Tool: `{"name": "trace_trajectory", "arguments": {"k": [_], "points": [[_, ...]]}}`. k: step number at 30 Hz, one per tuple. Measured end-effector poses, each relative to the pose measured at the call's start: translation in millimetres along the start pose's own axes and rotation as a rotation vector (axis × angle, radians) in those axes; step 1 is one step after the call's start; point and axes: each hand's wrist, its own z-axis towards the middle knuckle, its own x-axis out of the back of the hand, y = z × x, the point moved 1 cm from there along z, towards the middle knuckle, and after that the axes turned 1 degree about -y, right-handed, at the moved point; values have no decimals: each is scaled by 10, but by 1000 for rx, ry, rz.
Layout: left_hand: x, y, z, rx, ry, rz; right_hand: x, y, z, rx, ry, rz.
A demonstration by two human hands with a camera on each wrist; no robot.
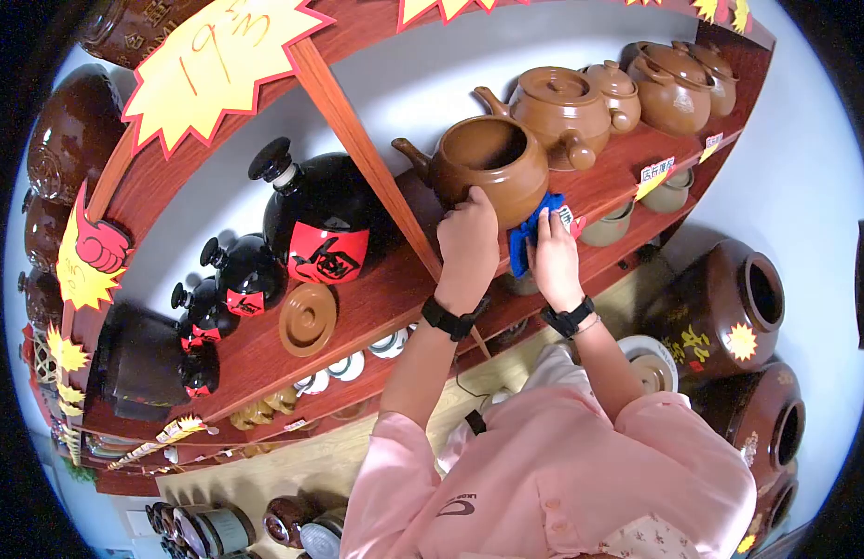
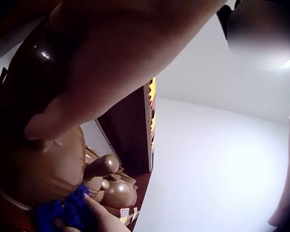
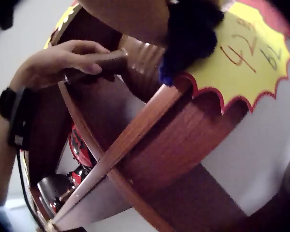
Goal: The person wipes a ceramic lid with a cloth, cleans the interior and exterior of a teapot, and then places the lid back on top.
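Observation:
A brown clay pot (image 1: 511, 182) stands lidless on the upper shelf, its dark inside facing up. My left hand (image 1: 469, 247) is at the pot's near side; the right wrist view shows its fingers wrapped around the stubby side handle (image 3: 111, 64). A blue cloth (image 1: 523, 244) lies bunched against the lower right side of the pot. My right hand (image 1: 556, 261) holds this cloth, with part of it sticking out beyond the fingers. In the left wrist view the cloth (image 2: 67, 212) meets the pot's lower wall. A round brown lid (image 1: 308, 320) rests on the shelf to the left.
Several lidded brown pots (image 1: 562, 102) line the shelf to the right. Behind an upright divider (image 1: 362, 149), black bottles (image 1: 325, 214) with red labels stand on the left. Price tags (image 1: 657, 177) hang along the shelf edge. Large dark jars (image 1: 721, 307) stand on the floor at right.

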Motion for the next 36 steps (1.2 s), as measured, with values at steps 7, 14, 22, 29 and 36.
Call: {"name": "trace_trajectory", "arguments": {"k": [7,14,22,29,36], "points": [[-7,-15,7,-26,11,14,-30,-233,-213,121,-93,-83],[-85,-21,0,-26,63,69,39,-398,-273,408,-126,230],[-40,-94,-24,-43,26,48,11,-336,-164,40,-168,951],[108,-143,-42,-79,-7,7,442,-263,-99,-291,278,1221],[93,-143,-25,-87,-33,42,486,-520,530,404,278,290]]}}
